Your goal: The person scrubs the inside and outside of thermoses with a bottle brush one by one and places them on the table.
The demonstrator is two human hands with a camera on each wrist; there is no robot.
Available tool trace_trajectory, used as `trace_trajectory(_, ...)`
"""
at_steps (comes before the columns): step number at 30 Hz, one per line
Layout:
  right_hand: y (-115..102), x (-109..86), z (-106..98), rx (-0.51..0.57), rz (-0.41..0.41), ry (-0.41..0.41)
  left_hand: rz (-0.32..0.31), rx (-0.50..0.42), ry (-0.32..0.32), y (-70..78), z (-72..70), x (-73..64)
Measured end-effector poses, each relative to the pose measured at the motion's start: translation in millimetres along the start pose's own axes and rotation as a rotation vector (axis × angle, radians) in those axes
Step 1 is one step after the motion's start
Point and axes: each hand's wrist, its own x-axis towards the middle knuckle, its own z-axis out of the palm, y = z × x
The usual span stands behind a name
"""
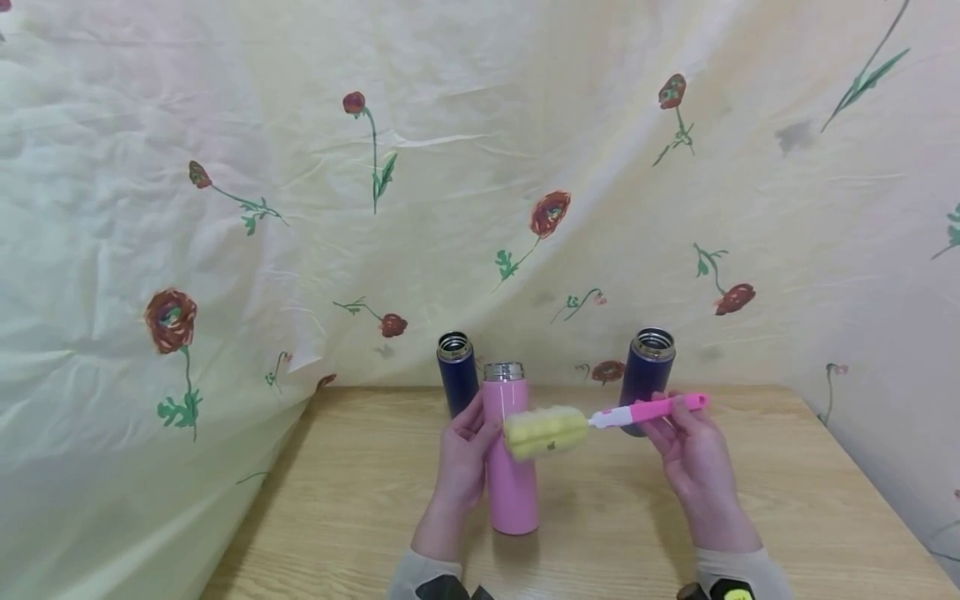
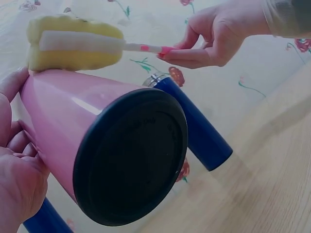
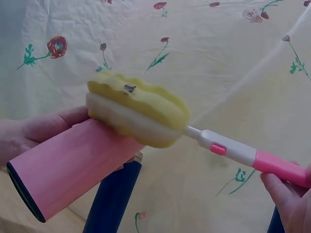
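Note:
My left hand [image 1: 461,458] grips a pink bottle [image 1: 513,496] round its upper part. The bottle has a bare metal neck, without a lid, and a black base [image 2: 133,158] that faces the left wrist camera. In my right hand [image 1: 701,462] is a sponge bottle brush, pinched by its pink end [image 1: 663,408]. Its yellow and white sponge head [image 1: 546,432] lies across the side of the pink bottle, below the neck. A pink button [image 3: 218,149] shows on the white part of the brush handle.
Two dark blue bottles with open metal necks stand behind my hands: a left one [image 1: 456,375] behind the pink bottle and a right one [image 1: 647,367] behind the brush handle. A flower-printed cloth [image 1: 450,233] hangs behind the wooden table [image 1: 337,500].

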Motion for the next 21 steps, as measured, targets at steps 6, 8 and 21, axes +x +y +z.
trace_trajectory(6, -3.7, 4.0, -6.8, -0.204, 0.026, -0.100, 0.030, -0.014, -0.008, -1.6, -1.3, 1.4)
trace_trajectory(8, -5.5, 5.0, -8.7, -0.262, 0.036, -0.130, 0.035, -0.015, -0.012, -1.7, -1.4, 1.1)
trace_trajectory(21, -4.6, 5.4, -15.0, -0.530, 0.123, -0.300, 0.026, 0.043, 0.001, -2.5, -2.5, 2.0)
